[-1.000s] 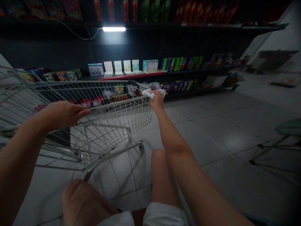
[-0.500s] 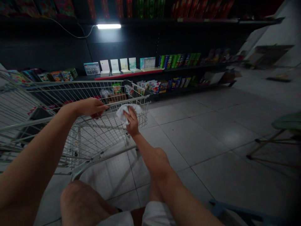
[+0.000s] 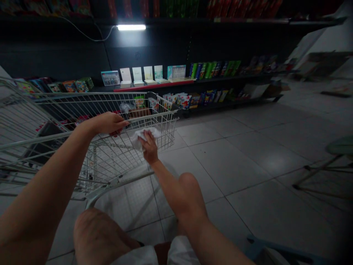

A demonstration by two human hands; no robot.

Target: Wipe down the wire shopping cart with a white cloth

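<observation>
A wire shopping cart (image 3: 116, 162) stands in front of me on the left, its near side facing my knees. My left hand (image 3: 111, 123) is closed over the cart's upper side rail, fingers curled round to the inside. Against the wire side near the cart's front end, my right hand (image 3: 149, 145) presses a crumpled white cloth (image 3: 154, 131). The fingers of that hand lie over the cloth, which partly hides the wires behind it.
Beyond the cart runs a dark store shelf (image 3: 215, 82) with notebooks, green and blue canisters and snack bags. A lit tube lamp (image 3: 131, 27) hangs there. A folding stool (image 3: 340, 147) stands at right on the tiled floor (image 3: 248, 162). A bluish object (image 3: 264, 244) sits low at bottom right.
My right hand has moved the cloth a little down and left along the cart's side. My left hand keeps its place on the rail. The view has shifted slightly.
</observation>
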